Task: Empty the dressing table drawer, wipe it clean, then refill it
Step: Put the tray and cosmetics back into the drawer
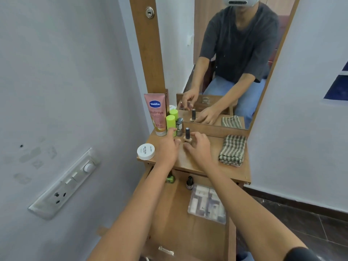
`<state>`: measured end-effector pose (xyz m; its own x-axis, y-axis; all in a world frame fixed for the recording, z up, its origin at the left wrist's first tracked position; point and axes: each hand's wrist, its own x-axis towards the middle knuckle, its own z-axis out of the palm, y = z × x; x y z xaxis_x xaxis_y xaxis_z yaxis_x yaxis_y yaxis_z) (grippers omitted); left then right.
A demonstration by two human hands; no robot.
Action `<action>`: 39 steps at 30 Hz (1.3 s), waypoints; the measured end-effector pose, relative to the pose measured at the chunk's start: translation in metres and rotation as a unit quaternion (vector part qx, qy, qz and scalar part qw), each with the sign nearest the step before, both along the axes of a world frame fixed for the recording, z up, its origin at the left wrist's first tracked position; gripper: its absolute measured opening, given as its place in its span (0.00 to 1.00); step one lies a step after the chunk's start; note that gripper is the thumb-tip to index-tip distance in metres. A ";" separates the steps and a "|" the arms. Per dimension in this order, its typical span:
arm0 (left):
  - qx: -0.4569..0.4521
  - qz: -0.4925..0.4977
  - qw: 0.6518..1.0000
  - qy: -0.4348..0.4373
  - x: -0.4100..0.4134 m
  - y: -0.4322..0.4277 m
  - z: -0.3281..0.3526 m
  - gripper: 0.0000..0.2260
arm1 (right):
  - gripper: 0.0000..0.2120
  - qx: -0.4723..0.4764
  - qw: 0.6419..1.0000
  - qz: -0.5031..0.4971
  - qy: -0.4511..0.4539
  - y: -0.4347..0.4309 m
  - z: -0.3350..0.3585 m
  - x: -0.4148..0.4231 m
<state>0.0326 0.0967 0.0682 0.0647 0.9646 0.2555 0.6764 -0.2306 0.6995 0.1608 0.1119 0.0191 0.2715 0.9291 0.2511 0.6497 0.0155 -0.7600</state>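
Fingers [196, 137] of the right hand [199, 149] curl round the base of the bottle [187, 134] and pinch it. The bottle stands upright on the tabletop [183, 159], at 11 o'clock from that hand. The left hand [167, 147] lies at the bottle's 9 o'clock with its index finger straight; whether it holds anything cannot be told. The open drawer [173, 213] lies at 6 o'clock.

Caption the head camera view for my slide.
Left hand and right hand flank a nail polish bottle on the tabletop, drawer open below.

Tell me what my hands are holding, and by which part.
The right hand grips the nail polish bottle by its lower glass body; whether the left hand holds anything cannot be told.
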 end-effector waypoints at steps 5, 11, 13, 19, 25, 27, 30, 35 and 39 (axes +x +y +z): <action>0.044 -0.003 0.992 0.117 0.015 0.026 0.012 0.17 | 0.11 0.019 0.999 -0.029 -0.025 0.003 -0.005 -0.001; 0.037 0.012 0.979 0.199 0.025 0.041 0.010 0.16 | 0.09 0.032 0.994 -0.109 0.005 -0.005 -0.003 0.002; 0.028 0.015 0.977 0.212 0.028 0.044 0.010 0.17 | 0.09 0.030 0.993 -0.111 0.012 -0.004 -0.004 0.001; 0.072 0.041 0.966 0.245 0.031 0.043 0.006 0.13 | 0.09 0.031 0.994 -0.103 0.006 -0.003 -0.003 0.002; 0.135 0.072 0.945 0.290 0.026 0.036 -0.001 0.15 | 0.09 0.031 0.995 -0.090 -0.010 -0.004 -0.002 0.001; 0.151 0.083 0.943 0.285 0.025 0.037 -0.002 0.15 | 0.09 0.031 0.995 -0.092 -0.009 -0.003 -0.003 0.001; 0.118 0.063 0.952 0.274 0.026 0.038 -0.003 0.13 | 0.09 0.027 0.995 -0.097 -0.015 -0.003 -0.003 0.000; 0.114 0.057 0.973 0.193 0.021 0.033 -0.005 0.08 | 0.11 0.013 0.992 -0.111 -0.051 -0.004 0.000 -0.002; 0.133 0.078 0.980 0.125 0.009 0.017 0.000 0.08 | 0.11 0.018 0.993 -0.089 -0.080 -0.013 0.004 -0.005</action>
